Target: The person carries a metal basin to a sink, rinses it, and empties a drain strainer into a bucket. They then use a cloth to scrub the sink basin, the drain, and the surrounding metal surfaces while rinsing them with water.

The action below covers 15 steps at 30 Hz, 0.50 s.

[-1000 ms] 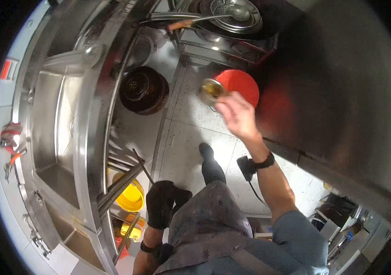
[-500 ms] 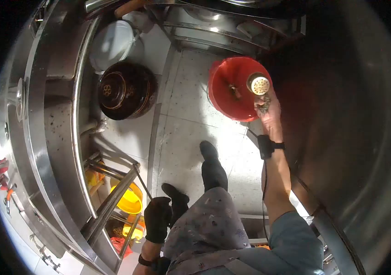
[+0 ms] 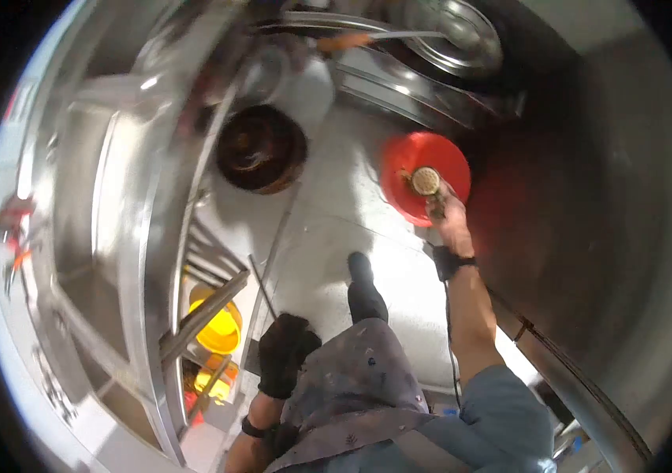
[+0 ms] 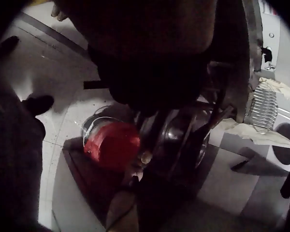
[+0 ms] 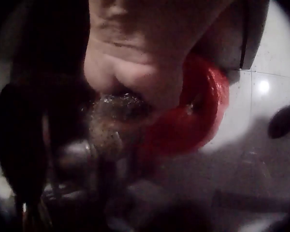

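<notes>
My bare right hand [image 3: 450, 213] grips a small round metal strainer cup [image 3: 425, 181] over the red bucket [image 3: 407, 206]. The cup is upside down, its pale perforated bottom facing up. Dark wet bits lie between the fingers and the cup; in the right wrist view the hand [image 5: 130, 72] is close and the cup is mostly in shadow. The red bucket [image 5: 210, 111] stands beyond it. My left hand [image 3: 287, 355], in a black glove, holds a thin dark rod [image 3: 262, 288] near my thigh, its tip pointing away. The glove is a dark shape in the left wrist view.
A dark brown lidded jar [image 3: 261, 150] stands on the floor at the left. Steel sinks [image 3: 87, 197] and a rack [image 3: 202, 315] line the left side, with a yellow basin [image 3: 221, 327] beneath. A steel stand at the back bears a pan lid [image 3: 462, 35]. A steel wall [image 3: 572, 173] rises at the right.
My right hand has brought the cup from the bucket's left edge to over the bucket and turned it over. Since half a second ago it has shifted toward the bucket's middle. The head view has shifted.
</notes>
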{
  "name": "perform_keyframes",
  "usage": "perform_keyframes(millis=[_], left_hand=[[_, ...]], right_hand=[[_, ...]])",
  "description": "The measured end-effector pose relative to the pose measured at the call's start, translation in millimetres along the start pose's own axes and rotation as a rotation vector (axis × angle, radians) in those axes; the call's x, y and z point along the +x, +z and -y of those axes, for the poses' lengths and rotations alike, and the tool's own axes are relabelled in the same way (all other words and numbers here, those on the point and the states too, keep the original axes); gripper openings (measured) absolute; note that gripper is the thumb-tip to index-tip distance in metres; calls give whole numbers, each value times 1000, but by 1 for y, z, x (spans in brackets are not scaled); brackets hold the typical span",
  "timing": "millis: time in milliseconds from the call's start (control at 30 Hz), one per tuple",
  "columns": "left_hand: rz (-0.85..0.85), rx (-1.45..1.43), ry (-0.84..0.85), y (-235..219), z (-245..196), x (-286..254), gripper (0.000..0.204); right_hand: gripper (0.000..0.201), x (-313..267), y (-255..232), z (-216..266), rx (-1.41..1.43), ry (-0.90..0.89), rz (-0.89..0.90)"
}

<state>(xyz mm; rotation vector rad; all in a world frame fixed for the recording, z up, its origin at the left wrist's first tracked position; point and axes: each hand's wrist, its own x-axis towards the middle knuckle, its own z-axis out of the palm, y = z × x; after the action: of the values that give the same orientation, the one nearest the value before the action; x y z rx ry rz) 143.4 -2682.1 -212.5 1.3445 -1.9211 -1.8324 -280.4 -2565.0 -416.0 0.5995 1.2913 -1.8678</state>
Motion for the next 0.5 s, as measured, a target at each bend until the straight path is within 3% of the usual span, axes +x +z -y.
perform_keyframes(millis=[33,67,133,167,233,267,300,333,400,433,467,500], left_hand=[[-22,344,303,-11,0,-5,18],[-36,329,231,-24,-13,-18,18],[-68,296,87,-49,-39,-44,18],[-94,263,134,-62,-17,-55,22],[-225,227,163,-91,-16,-85,28],[-222,-29,44,-110,-28,-103,26],[-202,-298,-48,-128,-32,-122,25],[-271,-325,-35,-146,-23,-139,25],[-268,-855,97,-180,15,-178,28],[-292,-904,110,-203,34,-201,29],[-324,-935,127,-230,36,-225,29],[-410,-896,137,-256,32,-249,29]], right_hand=[[26,-15,6,2,-47,47,188],[27,-57,43,7,-139,17,105],[30,-104,97,7,-295,-40,228],[29,-119,116,-2,-298,-59,330],[23,-160,164,-5,-394,-109,416],[21,-210,203,-5,-459,-165,592],[18,-251,237,-12,-492,-218,657],[15,-273,262,-23,-496,-221,777],[12,-360,321,-57,-684,-308,902],[10,-391,341,-86,-701,-294,890],[9,-449,385,-106,-847,-306,1121],[10,-491,410,-131,-979,-334,1173]])
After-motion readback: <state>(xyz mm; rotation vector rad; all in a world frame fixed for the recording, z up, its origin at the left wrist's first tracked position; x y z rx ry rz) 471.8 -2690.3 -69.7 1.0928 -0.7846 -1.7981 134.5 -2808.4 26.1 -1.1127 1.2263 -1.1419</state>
